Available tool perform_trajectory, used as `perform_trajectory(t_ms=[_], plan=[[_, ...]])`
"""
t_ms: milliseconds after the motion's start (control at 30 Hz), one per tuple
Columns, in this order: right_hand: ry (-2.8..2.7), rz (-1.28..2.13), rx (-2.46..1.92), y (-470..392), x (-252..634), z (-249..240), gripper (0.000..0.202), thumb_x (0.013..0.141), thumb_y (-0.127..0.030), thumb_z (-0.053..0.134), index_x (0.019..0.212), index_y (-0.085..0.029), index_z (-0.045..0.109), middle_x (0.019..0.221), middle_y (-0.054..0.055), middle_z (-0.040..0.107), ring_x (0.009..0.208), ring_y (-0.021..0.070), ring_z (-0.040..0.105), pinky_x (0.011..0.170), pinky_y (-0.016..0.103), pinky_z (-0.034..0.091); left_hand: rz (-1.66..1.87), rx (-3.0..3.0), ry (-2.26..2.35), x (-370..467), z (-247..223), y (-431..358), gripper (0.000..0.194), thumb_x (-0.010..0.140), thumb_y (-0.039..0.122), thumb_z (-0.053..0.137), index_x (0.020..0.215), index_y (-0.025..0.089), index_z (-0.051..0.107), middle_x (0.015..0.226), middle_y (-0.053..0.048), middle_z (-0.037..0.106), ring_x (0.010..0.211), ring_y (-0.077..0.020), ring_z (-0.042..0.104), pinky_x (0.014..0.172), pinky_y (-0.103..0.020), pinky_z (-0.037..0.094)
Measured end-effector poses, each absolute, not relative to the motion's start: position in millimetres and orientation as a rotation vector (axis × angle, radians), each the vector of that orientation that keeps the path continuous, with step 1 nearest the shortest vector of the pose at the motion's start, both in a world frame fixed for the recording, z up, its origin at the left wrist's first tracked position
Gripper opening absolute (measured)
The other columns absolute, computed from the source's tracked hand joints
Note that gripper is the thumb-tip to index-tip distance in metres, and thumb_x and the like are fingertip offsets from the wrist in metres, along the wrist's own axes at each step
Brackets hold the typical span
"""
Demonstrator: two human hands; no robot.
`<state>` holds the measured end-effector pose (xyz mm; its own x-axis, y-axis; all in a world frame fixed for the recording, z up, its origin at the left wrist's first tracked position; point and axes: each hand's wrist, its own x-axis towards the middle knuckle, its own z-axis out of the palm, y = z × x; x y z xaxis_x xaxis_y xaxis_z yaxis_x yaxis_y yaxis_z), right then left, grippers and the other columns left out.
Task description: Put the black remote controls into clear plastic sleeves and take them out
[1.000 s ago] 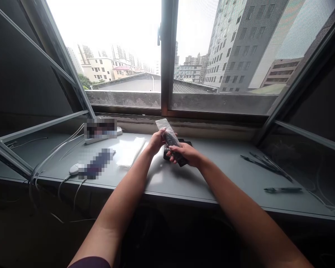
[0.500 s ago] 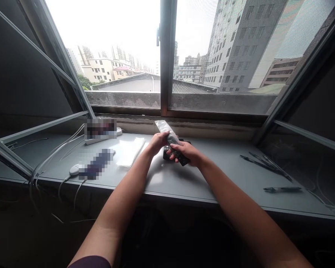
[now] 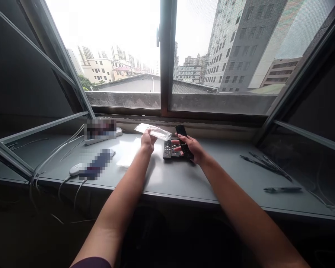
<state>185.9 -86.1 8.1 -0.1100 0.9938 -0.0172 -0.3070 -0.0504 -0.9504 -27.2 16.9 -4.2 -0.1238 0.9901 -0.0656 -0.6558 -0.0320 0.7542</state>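
Observation:
In my right hand (image 3: 194,147) is a black remote control (image 3: 181,131), tilted upward, with the thumb across its front. My left hand (image 3: 147,140) pinches a clear plastic sleeve (image 3: 156,131), which lies slantwise above the desk and apart from the remote. Below and between the hands, black remotes (image 3: 167,150) lie side by side on the desk, partly covered by my right hand. Left of them, partly behind my left forearm, is a stack of white plastic sleeves (image 3: 125,159).
Several pens (image 3: 265,163) lie on the right of the grey desk (image 3: 226,182), with another pen (image 3: 282,190) nearer the edge. On the left are a power strip (image 3: 118,131), a white round device (image 3: 74,169), blurred items and loose cables (image 3: 48,156). A window stands behind.
The remote has come out of the plastic sleeve. My left hand has moved left with the sleeve, while my right hand has turned the remote upward, uncovering the remotes on the desk.

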Motion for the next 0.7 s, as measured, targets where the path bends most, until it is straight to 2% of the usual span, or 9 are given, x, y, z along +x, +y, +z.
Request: perform_trajectory(t_ms=[100, 267, 333, 400, 467, 567, 633, 700], plan=[[-1.016, 1.456, -0.958, -88.8, 188.8, 13.6, 0.034, 0.102, -0.044, 0.076, 0.124, -0.021, 0.065, 0.118, 0.014, 0.081, 0.068, 0.0206, 0.080, 0.038, 0.022, 0.053, 1.288, 0.809, 0.718, -18.6, -7.2, 12.2, 0.032, 0.100, 0.025, 0.063, 0.127, 0.010, 0.071, 0.109, -0.016, 0.083, 0.094, -0.0250, 0.081, 0.083, -0.032, 0.064], [-1.296, 1.597, -0.934, -99.5, 188.6, 16.4, 0.043, 0.102, -0.052, 0.076, 0.128, -0.019, 0.068, 0.092, 0.010, 0.081, 0.057, 0.0195, 0.076, 0.036, 0.021, 0.051, 1.072, 0.962, 0.688, -14.9, -8.0, 3.2, 0.026, 0.097, 0.024, 0.065, 0.116, 0.011, 0.077, 0.105, -0.014, 0.083, 0.079, -0.0218, 0.077, 0.066, -0.028, 0.059], [-1.410, 1.662, -0.909, -103.4, 187.3, 15.9, 0.047, 0.099, -0.052, 0.079, 0.132, -0.020, 0.069, 0.101, 0.011, 0.082, 0.059, 0.0206, 0.077, 0.038, 0.023, 0.054, 0.981, 1.006, 0.645, -17.4, -6.4, 0.9, 0.032, 0.098, 0.031, 0.065, 0.120, 0.012, 0.078, 0.112, -0.016, 0.083, 0.078, -0.0231, 0.076, 0.059, -0.029, 0.056], [-1.518, 1.700, -0.871, -106.1, 186.5, 15.2, 0.049, 0.097, -0.052, 0.081, 0.134, -0.021, 0.071, 0.118, 0.014, 0.082, 0.064, 0.0217, 0.080, 0.041, 0.024, 0.057, 0.894, 1.034, 0.607, -19.8, -4.4, -0.3, 0.039, 0.098, 0.036, 0.064, 0.125, 0.012, 0.079, 0.121, -0.018, 0.081, 0.082, -0.0259, 0.077, 0.058, -0.032, 0.055], [-1.619, 1.716, -0.860, -107.4, 186.4, 14.9, 0.050, 0.096, -0.053, 0.082, 0.133, -0.021, 0.074, 0.129, 0.016, 0.079, 0.069, 0.0220, 0.081, 0.043, 0.024, 0.058, 0.872, 1.018, 0.609, -21.3, -2.7, 0.0, 0.041, 0.099, 0.035, 0.063, 0.128, 0.012, 0.078, 0.124, -0.019, 0.080, 0.088, -0.0285, 0.078, 0.065, -0.035, 0.059], [-1.735, 1.741, -0.859, -108.3, 187.0, 15.1, 0.050, 0.095, -0.055, 0.083, 0.130, -0.020, 0.077, 0.131, 0.016, 0.077, 0.075, 0.0236, 0.083, 0.046, 0.023, 0.060, 0.931, 0.942, 0.639, -22.5, -1.4, 2.9, 0.045, 0.100, 0.033, 0.058, 0.133, 0.009, 0.076, 0.122, -0.020, 0.081, 0.098, -0.0317, 0.080, 0.084, -0.040, 0.063], [-1.787, 1.768, -0.856, -108.8, 187.2, 15.5, 0.051, 0.094, -0.056, 0.083, 0.129, -0.019, 0.078, 0.125, 0.014, 0.078, 0.078, 0.0250, 0.085, 0.047, 0.023, 0.060, 0.975, 0.881, 0.666, -24.1, -1.4, 6.0, 0.047, 0.101, 0.033, 0.053, 0.135, 0.008, 0.075, 0.119, -0.020, 0.082, 0.101, -0.0326, 0.080, 0.092, -0.042, 0.062], [-1.827, 1.801, -0.876, -109.5, 186.9, 15.9, 0.051, 0.093, -0.057, 0.084, 0.127, -0.018, 0.078, 0.110, 0.011, 0.078, 0.076, 0.0246, 0.084, 0.047, 0.021, 0.059, 1.004, 0.836, 0.685, -26.2, -1.9, 9.1, 0.047, 0.102, 0.031, 0.051, 0.135, 0.008, 0.075, 0.117, -0.019, 0.082, 0.102, -0.0321, 0.080, 0.094, -0.042, 0.062]])
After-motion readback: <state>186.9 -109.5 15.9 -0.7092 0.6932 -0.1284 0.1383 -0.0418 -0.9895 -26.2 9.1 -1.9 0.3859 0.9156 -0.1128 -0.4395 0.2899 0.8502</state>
